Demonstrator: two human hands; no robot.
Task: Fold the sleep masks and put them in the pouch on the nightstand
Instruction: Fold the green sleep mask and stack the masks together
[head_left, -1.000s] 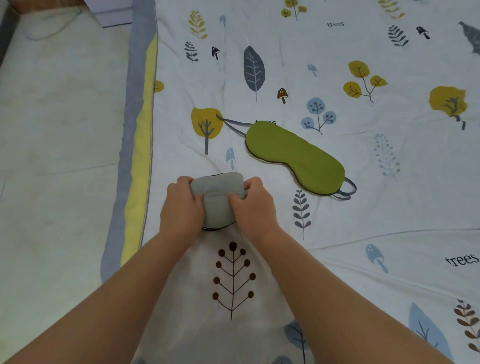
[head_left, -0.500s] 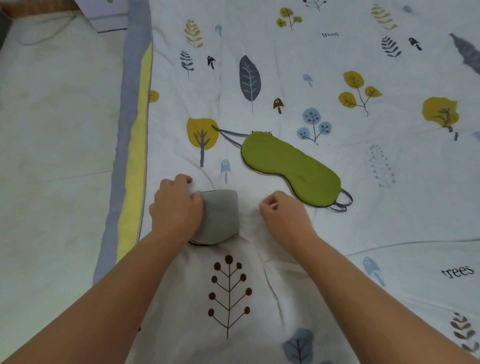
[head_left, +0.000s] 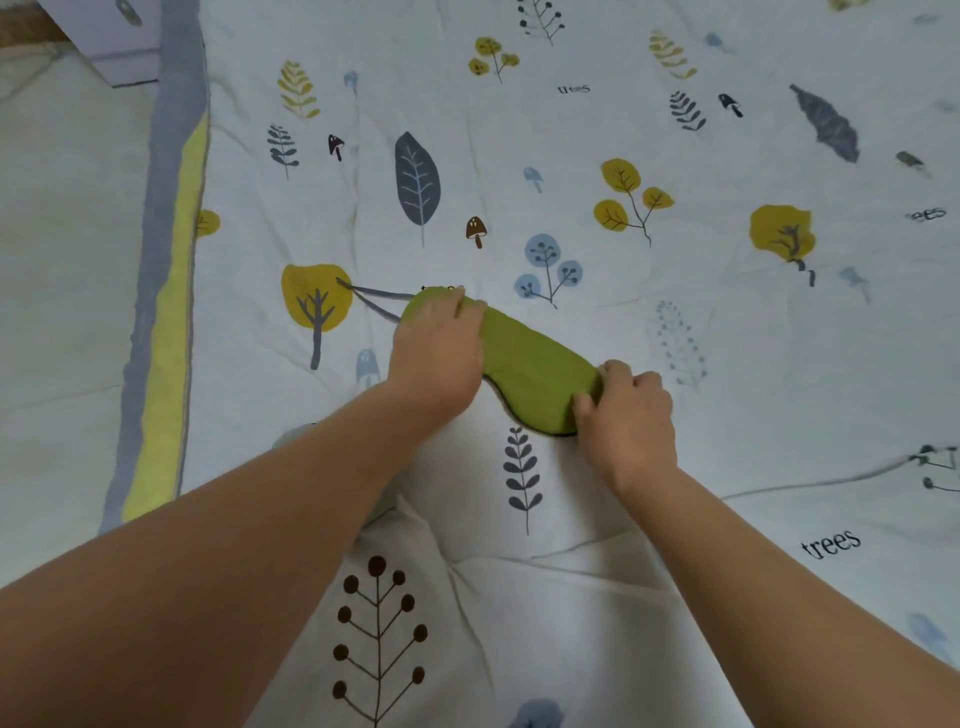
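Green sleep mask lies flat on the printed bedspread, straight ahead of the person and between the two hands, its long axis running on a diagonal from upper left, farther away, to lower right, nearer the body. Both hands reach it about equally: the left hand rests palm-down over the far left end, fingers loosely spread and lying on the cloth, while the right hand curls around the near right end, thumb on top and fingers tucked at the edge, pinching that end. A thin grey strap trails out to the left past the left hand. By my reading the fold will bring one end along that diagonal over onto the other. Neither pouch nor nightstand is clearly in view.
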